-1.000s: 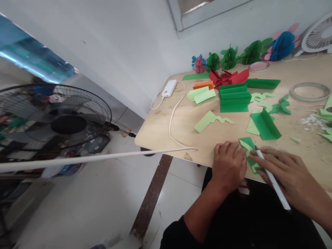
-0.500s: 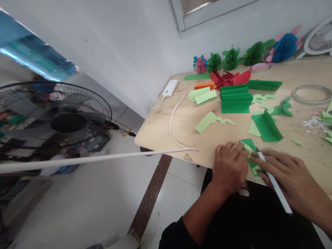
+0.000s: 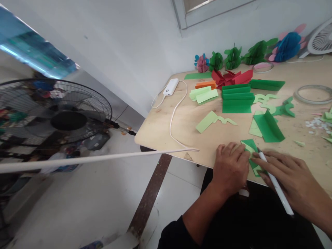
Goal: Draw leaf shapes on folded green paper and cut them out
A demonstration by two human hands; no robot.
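Observation:
My left hand (image 3: 230, 169) presses a piece of two-tone green paper (image 3: 250, 154) onto the wooden tabletop (image 3: 176, 128) at its near edge. My right hand (image 3: 292, 178) lies just to the right, holding a white pen (image 3: 276, 185) with its tip on the paper. Part of the paper is hidden under my fingers. Beyond my hands stand a folded dark green paper (image 3: 268, 126) and a cut light green strip (image 3: 212, 121).
Along the wall stand several paper honeycomb decorations (image 3: 233, 58). Folded red paper (image 3: 232, 79), stacked green folds (image 3: 237, 98), a white power bank (image 3: 171, 86) with its cable, a tape ring (image 3: 313, 94) and white scraps (image 3: 316, 122) lie on the table. A standing fan (image 3: 55, 114) is on the left.
My hands and the paper stay nearly in place, with the pen tip still on the paper. The whole scene shifts slightly in view as my head moves.

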